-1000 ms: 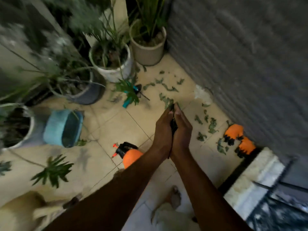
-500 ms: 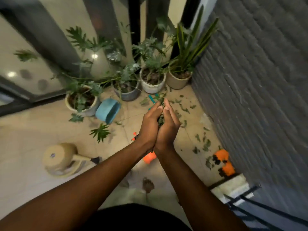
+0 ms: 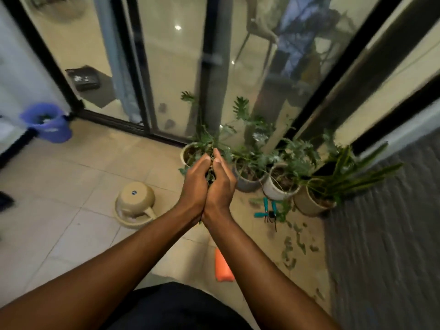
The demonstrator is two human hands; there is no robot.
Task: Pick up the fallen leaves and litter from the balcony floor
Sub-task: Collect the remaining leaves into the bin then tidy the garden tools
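I see L hand [image 3: 194,184] + R hand [image 3: 222,186] cupped together mid-frame, each grip curled round a leaf bundle [image 3: 210,178] pressed btwn the palms. Loose leaves [image 3: 291,248] lie on floor tiles [image 3: 71,186] right, by grey wall [image 3: 381,234]; potted plants [image 3: 278,184] beyond.

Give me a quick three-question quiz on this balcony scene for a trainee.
1. True or false: the left hand and right hand cup leaves between them.
2. The purple bucket stands: A) far left, B) far right, C) centre.
3. On which side of the floor do loose leaves lie?
Key: 1 true; 2 A; 3 the right.
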